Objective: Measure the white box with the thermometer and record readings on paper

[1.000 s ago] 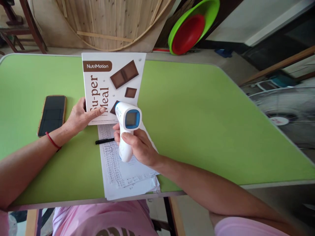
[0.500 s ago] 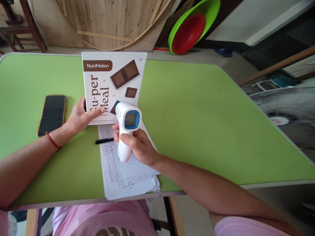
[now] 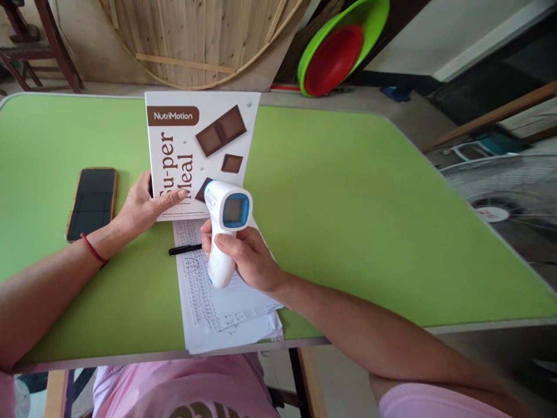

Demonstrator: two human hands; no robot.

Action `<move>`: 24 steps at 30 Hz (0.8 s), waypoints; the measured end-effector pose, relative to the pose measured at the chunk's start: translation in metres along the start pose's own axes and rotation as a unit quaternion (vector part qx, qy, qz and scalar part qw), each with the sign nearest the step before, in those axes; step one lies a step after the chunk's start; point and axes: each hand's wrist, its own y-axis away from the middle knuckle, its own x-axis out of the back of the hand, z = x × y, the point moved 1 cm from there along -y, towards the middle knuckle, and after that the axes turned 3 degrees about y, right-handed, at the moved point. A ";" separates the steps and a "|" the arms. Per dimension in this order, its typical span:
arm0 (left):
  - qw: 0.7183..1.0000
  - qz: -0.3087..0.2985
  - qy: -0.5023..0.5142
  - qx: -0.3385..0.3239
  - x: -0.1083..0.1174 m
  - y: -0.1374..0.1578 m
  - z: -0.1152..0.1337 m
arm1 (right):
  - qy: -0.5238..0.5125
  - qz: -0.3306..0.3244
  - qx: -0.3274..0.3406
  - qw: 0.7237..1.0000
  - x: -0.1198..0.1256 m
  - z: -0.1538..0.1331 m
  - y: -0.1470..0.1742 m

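Observation:
My left hand (image 3: pixel 145 206) grips a white box (image 3: pixel 217 122) by its lower left part, thumb across the front and the other fingers out of sight behind. Brown chocolate pieces and the words "NutriMotion" and "Su-per Meal" are printed on it. In my right hand (image 3: pixel 248 258) is a white and blue infrared thermometer (image 3: pixel 224 270), held by its handle. Its nose points at the lower front of the box, and its small grey screen faces me. Written sheets of paper (image 3: pixel 230 313) lie beneath, with a black pen (image 3: pixel 185 249) across them, partly hidden by my right fingers.
A phone (image 3: pixel 92 200) in a brown-edged case lies on the green table (image 3: pixel 369 232), left of the box. Beyond the far edge stand a round wooden board (image 3: pixel 204 35) and green and red basins (image 3: pixel 335 58). A fan (image 3: pixel 505 203) is at the right.
The thermometer has turned and shifted very slightly to the right in my right hand. The box and my left hand stay almost where they were.

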 end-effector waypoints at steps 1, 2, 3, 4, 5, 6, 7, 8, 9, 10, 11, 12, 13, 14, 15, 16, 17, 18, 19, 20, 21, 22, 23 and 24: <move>1.000 0.000 -0.001 -0.003 0.000 0.000 0.000 | -0.002 -0.002 0.001 1.000 0.000 0.000 0.000; 1.000 0.002 -0.003 -0.005 0.000 0.000 0.000 | -0.003 -0.005 0.002 1.000 0.001 0.000 0.000; 1.000 0.002 -0.003 -0.006 0.000 0.000 0.001 | -0.003 -0.007 0.003 1.000 0.001 0.001 0.000; 1.000 0.001 -0.004 -0.007 0.000 0.000 0.000 | -0.002 -0.009 0.003 1.000 0.001 0.001 0.000; 1.000 0.001 -0.004 -0.007 0.000 0.000 0.000 | -0.003 -0.010 0.003 1.000 0.001 0.001 0.000; 1.000 0.001 -0.005 -0.005 0.000 0.000 0.000 | -0.004 -0.012 0.002 1.000 0.001 0.001 0.000; 1.000 0.002 -0.007 -0.003 0.000 0.000 -0.001 | -0.007 -0.013 0.002 1.000 0.001 0.001 0.000; 1.000 0.004 -0.008 0.000 0.000 0.000 -0.001 | -0.009 -0.014 0.002 1.000 0.001 0.001 0.000; 1.000 0.005 -0.007 0.002 0.000 0.000 -0.002 | -0.012 -0.014 0.002 1.000 0.000 0.000 0.000; 1.000 0.006 -0.005 0.004 0.000 0.000 -0.002 | -0.014 -0.015 0.003 1.000 0.000 0.000 0.000; 1.000 0.005 -0.003 0.004 0.000 0.000 -0.002 | -0.015 -0.014 0.002 1.000 0.000 0.000 0.000; 1.000 0.003 -0.002 0.004 0.000 0.000 -0.001 | -0.016 -0.013 0.002 1.000 0.000 0.000 0.000; 1.000 0.002 -0.002 0.004 0.000 0.000 -0.001 | -0.016 -0.012 0.000 1.000 0.000 0.001 0.000; 1.000 0.000 -0.003 0.002 0.000 0.000 0.000 | -0.016 -0.012 -0.001 1.000 0.000 0.001 0.000; 1.000 -0.002 -0.003 -0.001 0.000 0.000 0.001 | -0.015 -0.012 0.000 1.000 0.000 0.001 0.000; 1.000 -0.004 -0.002 -0.004 0.000 0.001 0.002 | -0.014 -0.013 0.002 1.000 0.001 0.001 0.000; 1.000 -0.008 0.001 -0.006 -0.001 0.001 0.002 | -0.014 -0.016 0.006 1.000 0.001 0.001 0.000; 1.000 -0.010 0.004 -0.007 -0.001 0.001 0.003 | -0.014 -0.019 0.011 1.000 0.001 0.001 0.000; 1.000 -0.009 0.005 -0.006 -0.001 0.000 0.003 | -0.015 -0.023 0.015 1.000 0.001 0.001 0.000; 1.000 -0.006 0.003 -0.002 -0.001 0.000 0.002 | -0.017 -0.028 0.020 0.999 0.001 0.001 0.000; 1.000 -0.002 -0.001 0.001 -0.001 0.000 0.002 | -0.019 -0.032 0.023 0.999 0.001 0.001 0.000; 1.000 0.001 -0.004 0.003 -0.001 0.001 0.002 | -0.019 -0.035 0.024 0.999 0.001 0.002 0.000; 1.000 0.003 -0.009 0.004 -0.001 0.001 0.001 | -0.019 -0.036 0.023 0.999 0.001 0.002 0.000; 1.000 0.007 -0.015 0.006 0.000 0.001 0.001 | -0.016 -0.035 0.020 0.999 0.002 0.003 0.000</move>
